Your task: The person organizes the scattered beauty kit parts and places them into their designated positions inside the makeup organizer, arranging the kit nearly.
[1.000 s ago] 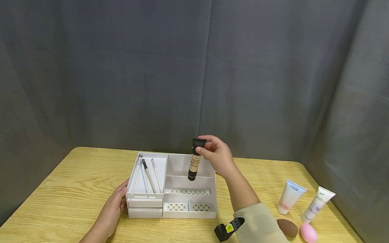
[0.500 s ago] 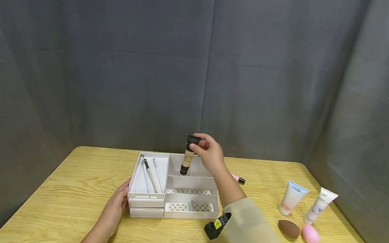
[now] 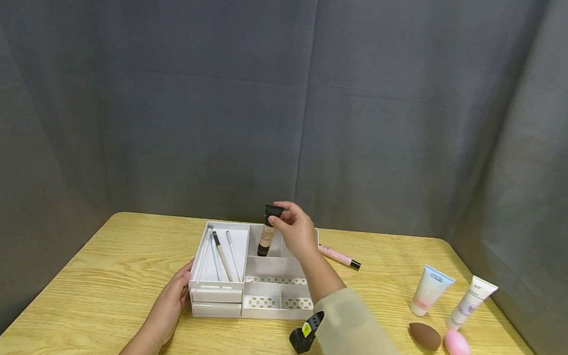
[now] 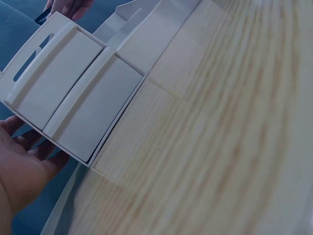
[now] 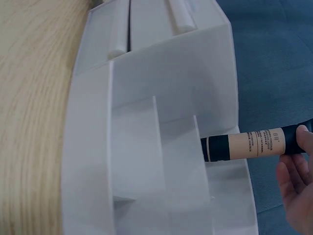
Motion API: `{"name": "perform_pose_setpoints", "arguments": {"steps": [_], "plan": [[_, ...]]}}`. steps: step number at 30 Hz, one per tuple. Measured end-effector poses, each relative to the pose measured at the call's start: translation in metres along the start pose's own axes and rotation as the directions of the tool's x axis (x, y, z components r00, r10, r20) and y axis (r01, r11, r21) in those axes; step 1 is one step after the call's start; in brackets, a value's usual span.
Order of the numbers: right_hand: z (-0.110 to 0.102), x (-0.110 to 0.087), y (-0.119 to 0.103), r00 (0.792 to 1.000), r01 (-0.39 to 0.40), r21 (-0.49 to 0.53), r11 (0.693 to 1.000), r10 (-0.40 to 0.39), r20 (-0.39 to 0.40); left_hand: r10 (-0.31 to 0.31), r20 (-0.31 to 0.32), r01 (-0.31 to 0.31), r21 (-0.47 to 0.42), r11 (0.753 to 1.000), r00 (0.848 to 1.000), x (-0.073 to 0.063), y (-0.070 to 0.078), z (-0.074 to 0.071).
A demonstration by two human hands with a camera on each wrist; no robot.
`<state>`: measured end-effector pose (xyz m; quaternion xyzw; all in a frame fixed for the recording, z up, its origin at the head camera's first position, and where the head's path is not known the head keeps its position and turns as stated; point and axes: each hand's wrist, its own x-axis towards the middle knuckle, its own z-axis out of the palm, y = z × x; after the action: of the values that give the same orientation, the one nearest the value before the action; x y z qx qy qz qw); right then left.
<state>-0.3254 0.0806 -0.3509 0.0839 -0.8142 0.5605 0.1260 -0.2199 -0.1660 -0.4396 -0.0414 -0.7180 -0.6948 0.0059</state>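
Observation:
A white cosmetics organizer (image 3: 217,285) stands on the table, with several thin makeup brushes (image 3: 223,256) lying in its left tray. My right hand (image 3: 297,233) pinches a beige tube with black ends (image 3: 267,234) by its flat top end. The tube points cap down, its cap inside the back left compartment; in the right wrist view the cap (image 5: 215,148) passes behind a divider, so its tip is partly hidden. My left hand (image 3: 168,304) rests against the organizer's left side, fingers touching the wall beside the two drawers (image 4: 73,78).
On the right of the wooden table (image 3: 99,274) stand a blue-white tube (image 3: 431,291) and a white tube (image 3: 472,303). A brown sponge (image 3: 425,337) and a pink sponge (image 3: 457,345) lie before them. Right of the organizer lies a pink tube with a black cap (image 3: 340,256). Grey curtains surround the table.
My right hand has moved left and lowered the beige tube from above the organizer's middle into the back left compartment. The pink tube has come into view behind my forearm. My left hand stays put.

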Motion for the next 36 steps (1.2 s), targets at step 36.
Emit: {"name": "perform_pose_setpoints", "arguments": {"steps": [36], "plan": [[0.028,-0.016,0.027,0.988,0.027,-0.108,0.994,-0.01,0.151,-0.009,0.017,0.009,-0.001,1.0,1.0,-0.004,0.002,0.004]]}}
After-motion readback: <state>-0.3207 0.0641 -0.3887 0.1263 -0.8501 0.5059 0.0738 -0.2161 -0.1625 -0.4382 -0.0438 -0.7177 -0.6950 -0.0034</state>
